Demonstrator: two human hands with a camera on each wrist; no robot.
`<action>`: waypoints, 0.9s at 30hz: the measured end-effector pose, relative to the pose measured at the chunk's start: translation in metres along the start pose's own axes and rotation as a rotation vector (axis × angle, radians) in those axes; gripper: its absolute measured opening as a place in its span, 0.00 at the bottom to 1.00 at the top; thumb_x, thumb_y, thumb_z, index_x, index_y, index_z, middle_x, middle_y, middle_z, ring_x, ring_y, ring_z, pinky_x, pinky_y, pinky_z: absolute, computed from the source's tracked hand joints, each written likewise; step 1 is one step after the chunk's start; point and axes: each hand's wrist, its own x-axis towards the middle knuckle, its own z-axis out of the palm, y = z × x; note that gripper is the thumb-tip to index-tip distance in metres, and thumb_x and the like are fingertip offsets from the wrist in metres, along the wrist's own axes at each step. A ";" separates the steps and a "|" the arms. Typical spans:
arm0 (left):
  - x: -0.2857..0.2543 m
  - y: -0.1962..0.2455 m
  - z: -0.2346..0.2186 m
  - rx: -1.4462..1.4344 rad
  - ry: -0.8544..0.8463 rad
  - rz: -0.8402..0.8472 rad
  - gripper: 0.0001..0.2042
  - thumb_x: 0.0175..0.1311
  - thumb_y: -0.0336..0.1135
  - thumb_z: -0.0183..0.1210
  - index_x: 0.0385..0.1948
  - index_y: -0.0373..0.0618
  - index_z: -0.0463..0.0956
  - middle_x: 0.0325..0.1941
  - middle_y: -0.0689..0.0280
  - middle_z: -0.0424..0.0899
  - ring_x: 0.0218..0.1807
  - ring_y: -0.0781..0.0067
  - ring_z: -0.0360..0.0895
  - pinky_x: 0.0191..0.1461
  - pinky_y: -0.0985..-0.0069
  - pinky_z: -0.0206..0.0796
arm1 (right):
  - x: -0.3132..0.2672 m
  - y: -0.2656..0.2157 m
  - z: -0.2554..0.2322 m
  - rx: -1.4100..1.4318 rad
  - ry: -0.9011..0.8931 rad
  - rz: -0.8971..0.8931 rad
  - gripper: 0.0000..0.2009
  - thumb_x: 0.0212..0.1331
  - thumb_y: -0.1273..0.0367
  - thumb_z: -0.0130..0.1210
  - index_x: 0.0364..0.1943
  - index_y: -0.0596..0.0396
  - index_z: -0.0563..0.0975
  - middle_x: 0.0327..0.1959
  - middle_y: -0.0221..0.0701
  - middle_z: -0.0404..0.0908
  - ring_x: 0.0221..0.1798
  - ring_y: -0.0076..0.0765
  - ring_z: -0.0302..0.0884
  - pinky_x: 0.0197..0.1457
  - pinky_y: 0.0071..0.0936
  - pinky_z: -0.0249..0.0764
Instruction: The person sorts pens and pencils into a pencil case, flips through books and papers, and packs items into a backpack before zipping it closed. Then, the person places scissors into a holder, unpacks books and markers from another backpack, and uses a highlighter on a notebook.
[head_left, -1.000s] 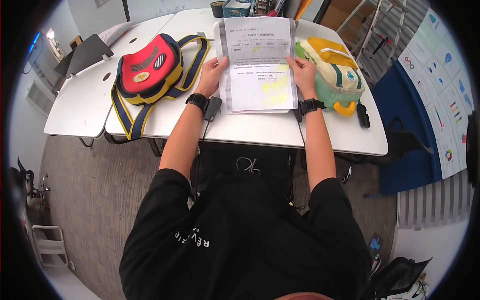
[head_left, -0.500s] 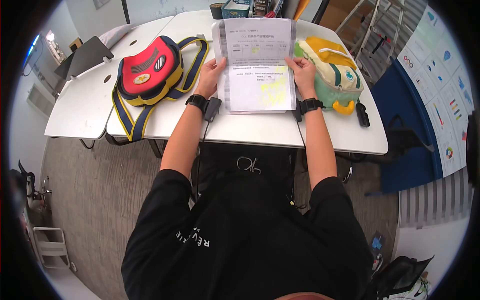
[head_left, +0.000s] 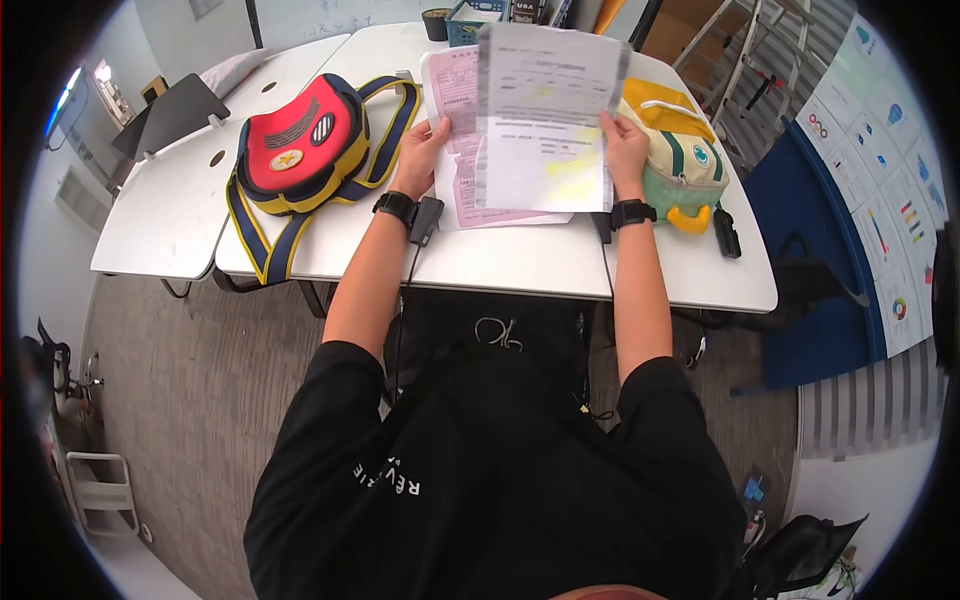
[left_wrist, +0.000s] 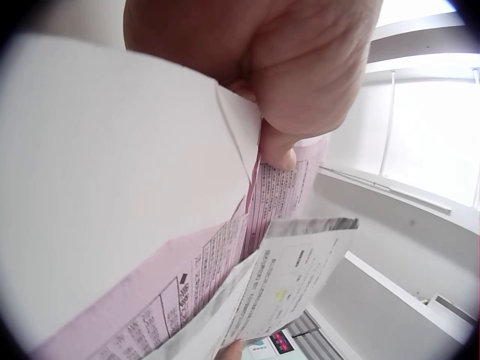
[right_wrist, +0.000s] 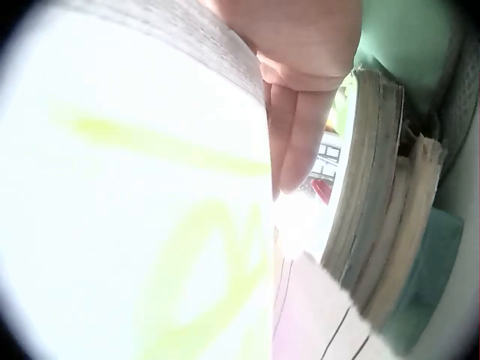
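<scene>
Two kinds of printed paper are held up in front of me over a white-topped table point(head_left: 500, 258). My left hand point(head_left: 421, 155) pinches the left edge of a pink printed paper form point(head_left: 458, 98), the thumb on its face and no gap between fingers and page. My right hand point(head_left: 627, 156) grips the right edge of a white, grey-bordered paper sheet point(head_left: 545, 130) scrawled with yellow highlighter, its fingers likewise brought together on the paper. The white sheet stands nearer to me, covering much of the pink form and reaching farther right. A red, navy and yellow padded bag point(head_left: 298, 140) lies on the table to the left, its straps near my left hand; a cream, green and yellow fabric backpack point(head_left: 680, 152) sits just beside my right.
</scene>
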 end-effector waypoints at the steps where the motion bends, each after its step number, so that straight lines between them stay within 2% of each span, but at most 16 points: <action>1: 0.000 0.002 0.002 -0.001 0.015 0.004 0.14 0.73 0.34 0.56 0.51 0.33 0.77 0.45 0.61 0.85 0.40 0.76 0.83 0.45 0.77 0.76 | 0.001 -0.002 -0.004 -0.001 0.001 0.003 0.12 0.66 0.70 0.59 0.43 0.70 0.81 0.38 0.34 0.87 0.35 0.19 0.80 0.39 0.16 0.73; 4: -0.002 -0.001 0.000 0.007 0.022 -0.004 0.14 0.73 0.35 0.56 0.51 0.34 0.77 0.45 0.62 0.85 0.40 0.76 0.82 0.45 0.77 0.76 | 0.002 0.000 -0.007 0.134 -0.018 0.001 0.12 0.68 0.70 0.57 0.44 0.69 0.80 0.39 0.34 0.87 0.36 0.19 0.80 0.41 0.16 0.73; 5: -0.001 -0.001 -0.001 0.019 0.008 0.000 0.14 0.73 0.35 0.56 0.51 0.34 0.77 0.45 0.62 0.85 0.41 0.76 0.82 0.45 0.77 0.76 | 0.003 0.002 -0.008 0.124 -0.025 0.002 0.13 0.69 0.69 0.56 0.47 0.68 0.79 0.41 0.34 0.86 0.39 0.20 0.79 0.45 0.17 0.73; 11: 0.000 0.000 -0.001 0.004 0.068 0.018 0.14 0.73 0.35 0.57 0.50 0.33 0.78 0.45 0.63 0.85 0.39 0.77 0.82 0.45 0.78 0.75 | 0.006 -0.002 -0.007 0.271 0.010 -0.005 0.14 0.71 0.67 0.55 0.50 0.67 0.77 0.47 0.33 0.83 0.46 0.21 0.77 0.52 0.19 0.71; 15: -0.002 0.000 -0.002 0.025 0.079 0.024 0.14 0.72 0.35 0.57 0.50 0.33 0.78 0.44 0.63 0.85 0.39 0.77 0.82 0.45 0.78 0.74 | 0.004 -0.005 -0.015 0.237 0.015 0.050 0.16 0.71 0.64 0.54 0.50 0.66 0.77 0.47 0.32 0.83 0.46 0.21 0.77 0.52 0.19 0.71; 18: -0.001 0.001 -0.002 0.008 0.062 0.031 0.14 0.72 0.35 0.57 0.50 0.33 0.78 0.44 0.63 0.85 0.40 0.78 0.81 0.45 0.78 0.74 | 0.009 -0.001 -0.020 0.346 -0.015 0.024 0.17 0.72 0.62 0.53 0.49 0.66 0.78 0.46 0.30 0.83 0.46 0.20 0.76 0.52 0.17 0.70; 20: 0.000 0.001 -0.004 0.042 0.044 0.000 0.14 0.74 0.35 0.55 0.54 0.36 0.76 0.49 0.62 0.84 0.45 0.77 0.82 0.49 0.78 0.75 | 0.013 0.002 -0.029 0.157 -0.001 0.143 0.17 0.72 0.61 0.53 0.50 0.65 0.78 0.46 0.29 0.83 0.47 0.19 0.75 0.53 0.16 0.68; 21: 0.002 0.000 -0.004 0.043 0.043 0.009 0.14 0.74 0.35 0.55 0.54 0.36 0.76 0.49 0.62 0.84 0.45 0.77 0.82 0.49 0.78 0.75 | 0.016 0.006 -0.029 0.161 -0.004 0.136 0.17 0.72 0.61 0.53 0.50 0.65 0.78 0.46 0.29 0.83 0.47 0.19 0.75 0.53 0.16 0.68; 23: 0.002 -0.002 -0.003 0.000 0.093 0.010 0.13 0.72 0.35 0.57 0.49 0.33 0.78 0.43 0.63 0.86 0.39 0.78 0.81 0.44 0.78 0.74 | 0.012 0.002 -0.021 0.441 -0.064 0.078 0.17 0.72 0.61 0.54 0.50 0.63 0.77 0.46 0.29 0.82 0.48 0.19 0.75 0.53 0.16 0.67; 27: 0.000 -0.003 -0.008 0.042 0.044 0.002 0.14 0.74 0.35 0.55 0.54 0.36 0.76 0.49 0.62 0.84 0.45 0.77 0.82 0.48 0.78 0.75 | 0.005 -0.003 -0.023 0.415 -0.064 0.080 0.17 0.72 0.60 0.53 0.51 0.63 0.77 0.48 0.29 0.81 0.49 0.19 0.74 0.53 0.17 0.67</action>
